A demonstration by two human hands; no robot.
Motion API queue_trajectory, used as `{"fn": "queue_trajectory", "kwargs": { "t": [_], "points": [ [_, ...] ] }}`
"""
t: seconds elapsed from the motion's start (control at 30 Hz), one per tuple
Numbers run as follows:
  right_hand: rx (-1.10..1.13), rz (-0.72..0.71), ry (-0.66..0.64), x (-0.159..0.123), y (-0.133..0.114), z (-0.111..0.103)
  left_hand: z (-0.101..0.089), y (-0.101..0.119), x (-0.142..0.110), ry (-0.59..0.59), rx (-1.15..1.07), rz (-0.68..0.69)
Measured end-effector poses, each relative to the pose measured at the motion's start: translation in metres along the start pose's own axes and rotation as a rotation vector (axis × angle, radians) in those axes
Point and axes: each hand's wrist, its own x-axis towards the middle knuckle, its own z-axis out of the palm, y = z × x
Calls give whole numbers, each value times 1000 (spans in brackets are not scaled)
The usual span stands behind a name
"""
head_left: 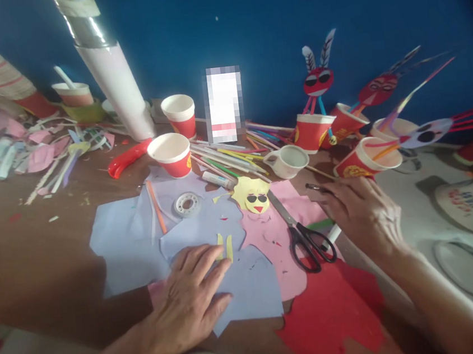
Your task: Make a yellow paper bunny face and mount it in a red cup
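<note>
My left hand [196, 294] rests with its fingers spread on a blue paper sheet [249, 294], fingertips touching or right beside two small yellow paper strips [229, 248]. My right hand [365, 220] is closed around a slim dark pen [316, 188], its end pointing left; most of it is hidden by the fingers. Between the hands lies a yellow paper face [256, 197] with black glasses and a red mouth. Black-handled scissors [306, 243] lie on pink paper [271, 269], left of my right hand.
Red paper [331, 313] lies at the front. Behind are paper cups [170, 156], a tape roll [186, 205], a red stapler-like object [127, 159], many thin sticks [230, 158] and a mug [288, 161]. Cups with decorated paper faces [318, 83] stand right; a tall flask [114, 83] stands left.
</note>
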Motion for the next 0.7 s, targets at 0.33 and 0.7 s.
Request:
{"fn": "queue_trajectory", "kwargs": {
  "t": [0.33,0.7],
  "points": [
    [574,-455,-65,-1,-77,-31,-19,-4,14,106,-247,-80],
    [502,-549,-217,-8,-108,-37,-18,6,33,21,-290,-14]
  ]
}}
